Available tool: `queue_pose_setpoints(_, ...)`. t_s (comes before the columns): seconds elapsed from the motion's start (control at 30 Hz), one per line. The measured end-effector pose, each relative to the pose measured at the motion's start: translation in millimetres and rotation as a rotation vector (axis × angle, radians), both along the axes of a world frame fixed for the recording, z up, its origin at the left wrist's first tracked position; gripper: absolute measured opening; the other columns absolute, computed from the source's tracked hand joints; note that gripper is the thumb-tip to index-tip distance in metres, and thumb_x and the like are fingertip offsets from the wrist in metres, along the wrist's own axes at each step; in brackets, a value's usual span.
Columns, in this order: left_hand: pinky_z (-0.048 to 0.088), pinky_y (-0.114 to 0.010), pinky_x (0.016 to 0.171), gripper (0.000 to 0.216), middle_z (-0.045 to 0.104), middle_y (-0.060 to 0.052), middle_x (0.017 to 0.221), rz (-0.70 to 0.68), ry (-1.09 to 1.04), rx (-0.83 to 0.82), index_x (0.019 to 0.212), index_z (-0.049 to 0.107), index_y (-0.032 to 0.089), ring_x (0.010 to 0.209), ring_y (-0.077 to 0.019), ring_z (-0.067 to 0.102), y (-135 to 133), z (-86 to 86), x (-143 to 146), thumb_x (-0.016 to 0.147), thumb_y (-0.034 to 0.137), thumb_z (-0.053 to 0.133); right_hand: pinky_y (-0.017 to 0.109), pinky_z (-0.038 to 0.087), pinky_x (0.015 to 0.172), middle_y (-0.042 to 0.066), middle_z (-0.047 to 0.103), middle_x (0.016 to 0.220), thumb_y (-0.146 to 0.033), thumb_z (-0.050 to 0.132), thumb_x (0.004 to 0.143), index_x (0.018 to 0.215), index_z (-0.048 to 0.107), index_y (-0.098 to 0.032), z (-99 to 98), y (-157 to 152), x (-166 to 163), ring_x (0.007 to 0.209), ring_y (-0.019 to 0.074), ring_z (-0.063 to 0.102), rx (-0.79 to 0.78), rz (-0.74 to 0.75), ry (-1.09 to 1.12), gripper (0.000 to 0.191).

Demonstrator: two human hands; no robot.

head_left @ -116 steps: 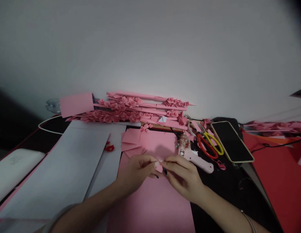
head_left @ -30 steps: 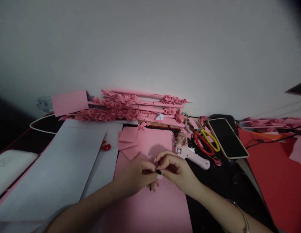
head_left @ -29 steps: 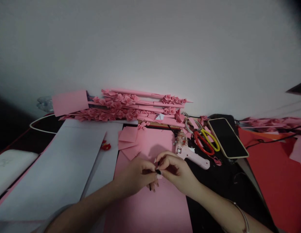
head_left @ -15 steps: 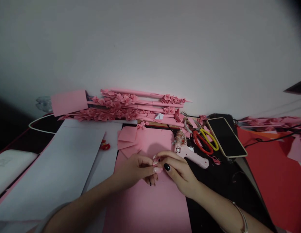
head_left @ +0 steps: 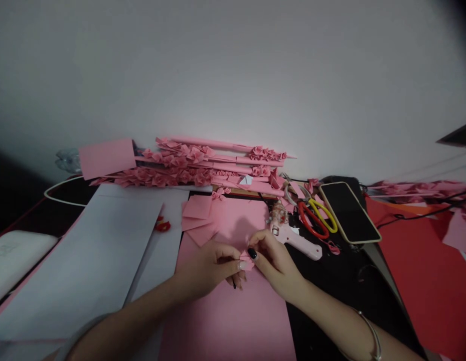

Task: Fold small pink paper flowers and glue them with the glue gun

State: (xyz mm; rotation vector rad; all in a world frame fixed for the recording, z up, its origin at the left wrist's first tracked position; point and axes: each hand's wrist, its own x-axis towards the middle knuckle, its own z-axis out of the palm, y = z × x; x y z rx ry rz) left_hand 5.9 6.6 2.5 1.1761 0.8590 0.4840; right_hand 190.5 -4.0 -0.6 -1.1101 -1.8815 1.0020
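Between my two hands is a small folded piece of pink paper (head_left: 248,260), held over a large pink sheet (head_left: 233,321). My left hand (head_left: 210,265) pinches its left side between thumb and fingers. My right hand (head_left: 274,260) grips its upper right edge, the dark-nailed thumb lying on top. Part of the folded paper is hidden by the fingertips. Small pink paper squares (head_left: 197,208) lie just beyond my left hand. Close beyond my right hand lies a pale pink glue gun (head_left: 300,243).
Pink paper flower stems (head_left: 191,175) are piled along the wall. Scissors with red and yellow handles (head_left: 323,215) and a phone (head_left: 351,213) lie at right, near red sheets (head_left: 424,271). White sheets (head_left: 82,265) and a white device (head_left: 20,260) are at left.
The folded pink paper shows more between my fingertips now. My right fingers have lifted and curled back slightly, while my left hand stays nearly in place.
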Motion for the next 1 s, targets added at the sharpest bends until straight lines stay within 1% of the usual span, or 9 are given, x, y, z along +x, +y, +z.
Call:
queue_pose_setpoints(0.07,0.051,-0.024,0.061,0.021,0.067,-0.001,0.06,-0.002,0.024,0.02,0.066,0.065,0.014,0.058,-0.0137,0.063,-2.6,1.1,0.3,0.081,0.024,0.056,0.024,0.033,0.053,-0.004,0.044,0.064,-0.021,0.05,0.09,0.075,0.045,-0.021,-0.1,0.4,-0.9,0.056,0.0118,0.041,0.006,0.075,-0.108,0.016)
queue_pose_setpoints(0.13,0.05,-0.023,0.058,0.019,0.067,-0.001,0.059,-0.045,0.062,0.039,0.063,0.063,0.015,0.057,-0.0137,0.063,-4.5,1.3,0.5,0.08,0.019,0.054,0.023,0.029,0.051,-0.006,0.038,0.059,-0.019,0.049,0.09,0.067,0.04,-0.021,1.5,1.1,-1.3,0.053,0.0107,0.037,0.016,0.163,-0.173,0.025)
queue_pose_setpoints(0.23,0.05,-0.023,0.057,0.019,0.067,-0.001,0.06,-0.075,0.086,0.048,0.064,0.063,0.014,0.056,-0.0129,0.062,-5.2,0.1,0.6,0.08,0.02,0.054,0.023,0.029,0.051,-0.005,0.038,0.058,-0.019,0.043,0.093,0.064,0.038,-0.021,4.6,1.2,-1.3,0.052,0.0106,0.037,0.004,0.239,-0.171,0.029)
queue_pose_setpoints(0.33,0.05,-0.022,0.057,0.018,0.067,-0.001,0.061,-0.105,0.075,0.04,0.065,0.063,0.014,0.055,-0.0122,0.062,-4.3,-2.1,0.4,0.08,0.022,0.056,0.023,0.031,0.051,-0.004,0.04,0.059,-0.021,0.039,0.095,0.064,0.038,-0.021,5.6,-0.1,-1.4,0.053,0.0111,0.039,0.0,0.258,-0.14,0.031)
queue_pose_setpoints(0.6,0.05,-0.023,0.057,0.023,0.065,-0.001,0.06,-0.055,0.031,0.013,0.064,0.063,0.014,0.054,-0.0122,0.061,-4.3,0.4,1.2,0.081,0.029,0.06,0.024,0.036,0.051,-0.002,0.051,0.06,-0.036,0.04,0.098,0.067,0.046,-0.02,0.4,-1.0,-1.9,0.054,0.0124,0.048,-0.109,0.186,-0.032,0.035)
queue_pose_setpoints(0.77,0.05,-0.023,0.056,0.026,0.064,-0.001,0.058,-0.029,0.017,0.003,0.063,0.062,0.014,0.053,-0.0121,0.061,-2.7,2.6,0.4,0.082,0.031,0.059,0.023,0.03,0.047,-0.005,0.039,0.054,-0.041,0.039,0.098,0.064,0.043,-0.02,-3.3,-0.6,-1.1,0.048,0.0104,0.036,-0.159,0.077,0.042,0.04)
queue_pose_setpoints(0.87,0.05,-0.023,0.056,0.026,0.064,-0.001,0.057,0.033,0.016,0.045,0.063,0.061,0.015,0.053,-0.0123,0.062,0.8,-0.7,-0.9,0.081,0.032,0.057,0.022,0.032,0.047,-0.006,0.037,0.056,-0.041,0.04,0.098,0.08,0.05,-0.021,-5.2,-1.2,-1.3,0.047,0.0106,0.036,-0.261,-0.031,0.202,0.029)
queue_pose_setpoints(0.93,0.051,-0.023,0.057,0.025,0.066,-0.001,0.06,0.1,0.03,0.066,0.065,0.062,0.015,0.055,-0.0126,0.064,2.9,-3.6,-1.6,0.082,0.033,0.056,0.024,0.039,0.054,-0.003,0.046,0.065,-0.041,0.045,0.096,0.092,0.053,-0.021,-4.7,-1.1,-1.7,0.057,0.0129,0.046,-0.237,-0.077,0.266,0.022)
queue_pose_setpoints(1.0,0.052,-0.023,0.059,0.025,0.068,-0.002,0.064,0.158,0.043,0.069,0.067,0.063,0.015,0.059,-0.0131,0.065,4.2,-5.8,-2.1,0.082,0.033,0.056,0.028,0.045,0.068,0.003,0.055,0.08,-0.041,0.048,0.095,0.095,0.057,-0.021,-2.3,-0.5,-2.0,0.075,0.0168,0.054,-0.153,-0.089,0.258,0.022)
